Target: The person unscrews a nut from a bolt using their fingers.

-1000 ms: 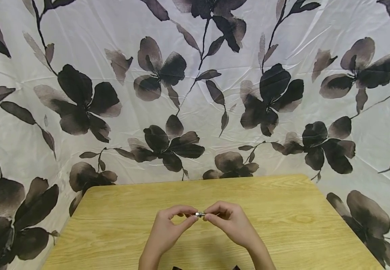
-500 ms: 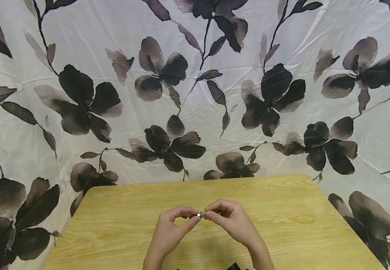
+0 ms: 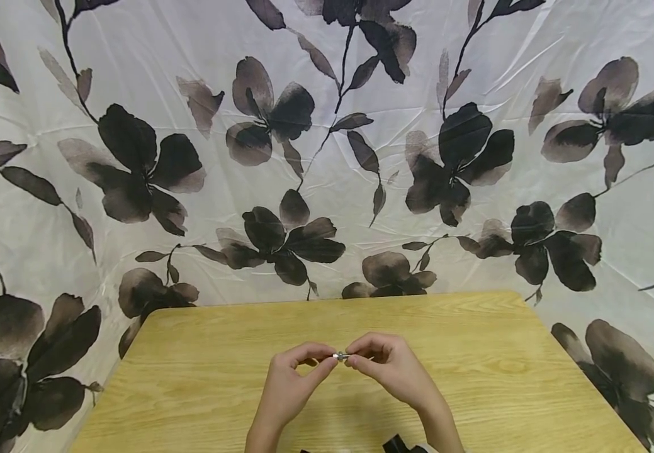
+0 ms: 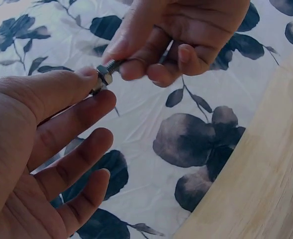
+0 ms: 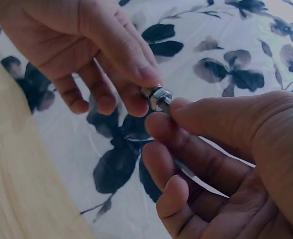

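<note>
A small silver bolt (image 3: 340,357) is held level between the two hands above the table. My left hand (image 3: 288,385) pinches one end of it between thumb and index finger. From the other side, my right hand (image 3: 399,372) pinches the threaded end with thumb and index finger. A hex nut (image 4: 105,74) sits around the bolt in the left wrist view, close to the left fingertips, with thread showing beyond it. The right wrist view shows the nut (image 5: 159,94) between both hands' fingertips. Both ends of the bolt are hidden by fingers.
The wood-grain table (image 3: 208,352) lies under the hands, its far corners rounded. Behind and at both sides hangs a white cloth (image 3: 383,119) printed with dark flowers. A black object (image 3: 396,444) shows near the right wrist at the bottom edge.
Both hands and the bolt have shifted slightly to the right in the head view. More of the black object by the right wrist now shows. The pinching grip of both hands stays.
</note>
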`<state>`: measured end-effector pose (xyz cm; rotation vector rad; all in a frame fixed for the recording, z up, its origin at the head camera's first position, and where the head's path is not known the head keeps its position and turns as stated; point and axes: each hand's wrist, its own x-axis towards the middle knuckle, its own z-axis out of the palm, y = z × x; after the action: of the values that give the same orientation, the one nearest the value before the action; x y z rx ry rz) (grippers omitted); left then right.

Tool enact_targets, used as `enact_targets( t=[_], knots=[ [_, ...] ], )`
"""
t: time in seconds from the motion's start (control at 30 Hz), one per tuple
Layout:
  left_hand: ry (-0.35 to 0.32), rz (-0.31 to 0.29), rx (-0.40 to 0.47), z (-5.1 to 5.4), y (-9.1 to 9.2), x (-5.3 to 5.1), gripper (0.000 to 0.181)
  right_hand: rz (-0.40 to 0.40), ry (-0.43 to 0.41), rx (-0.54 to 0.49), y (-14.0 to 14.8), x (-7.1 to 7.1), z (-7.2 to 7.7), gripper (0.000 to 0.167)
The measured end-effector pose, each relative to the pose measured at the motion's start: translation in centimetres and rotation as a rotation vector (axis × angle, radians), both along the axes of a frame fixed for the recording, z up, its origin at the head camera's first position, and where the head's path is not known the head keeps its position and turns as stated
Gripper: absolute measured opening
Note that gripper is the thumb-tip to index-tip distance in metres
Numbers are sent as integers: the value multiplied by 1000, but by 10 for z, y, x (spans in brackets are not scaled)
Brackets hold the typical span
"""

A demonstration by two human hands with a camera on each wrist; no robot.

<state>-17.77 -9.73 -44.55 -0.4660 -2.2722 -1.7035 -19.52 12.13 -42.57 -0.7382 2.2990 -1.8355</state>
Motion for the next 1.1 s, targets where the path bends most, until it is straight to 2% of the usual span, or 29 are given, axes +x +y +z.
enact_targets(
  t=[0.13, 0.23, 0.47, 0.7, 0.9, 1.0, 1.1],
  knots=[
    [-19, 11, -11, -3, -2, 0, 10, 12, -14, 27, -3, -3, -6, 15],
    [-43, -5, -7, -9, -5, -2, 8, 22, -30, 30, -4, -5, -10, 15],
    [-137, -38, -16, -22, -12, -8, 6, 56, -66, 33, -5, -10, -17, 15],
    [-124, -40, -54, -20, -12, -10, 6, 42, -77, 24, -5, -12, -19, 15],
    [-128, -55, -70, -17, -14, -9, 5, 71, -62, 28, -5, -13, -20, 15],
    [-148, -70, -47, -23, -15, -12, 6, 69, -77, 21, -6, -15, -26, 16],
    [-189, -91, -22, -33, -16, -17, 8, 61, -93, 24, -7, -19, -36, 16]
  ],
)
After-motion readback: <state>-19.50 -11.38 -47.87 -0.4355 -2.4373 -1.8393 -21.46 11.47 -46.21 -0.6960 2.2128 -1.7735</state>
